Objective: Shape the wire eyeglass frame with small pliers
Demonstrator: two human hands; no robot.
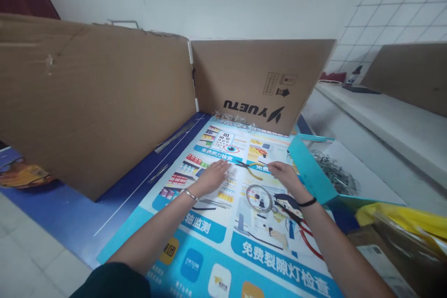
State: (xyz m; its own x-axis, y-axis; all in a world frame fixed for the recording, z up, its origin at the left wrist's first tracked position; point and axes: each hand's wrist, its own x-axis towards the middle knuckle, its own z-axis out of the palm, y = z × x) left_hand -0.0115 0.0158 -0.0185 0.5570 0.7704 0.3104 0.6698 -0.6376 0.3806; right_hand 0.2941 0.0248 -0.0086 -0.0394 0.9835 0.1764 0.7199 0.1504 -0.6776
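L hand (213, 178), w/ silver bangle (191, 194), is palm-down over the poster (136, 230); R hand (283, 174), w/ dark band (307, 202), has fingers bent. Pliers (248, 166) lie btwn them, yellow handles toward R hand. Can't tell if either holds wire. Wire coil (271, 202) & red-handled scissors (300, 221) sit nearer. Right: teal box (303, 160) w/ wire bits (333, 174). Cardboard (104, 102) stands left & far.

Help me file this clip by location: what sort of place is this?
Probably a makeshift indoor workspace for small wire or metal handwork. The yellow-handled pliers, the teal box of tangled metallic pieces and the upright cardboard panels around the work surface suggest it.
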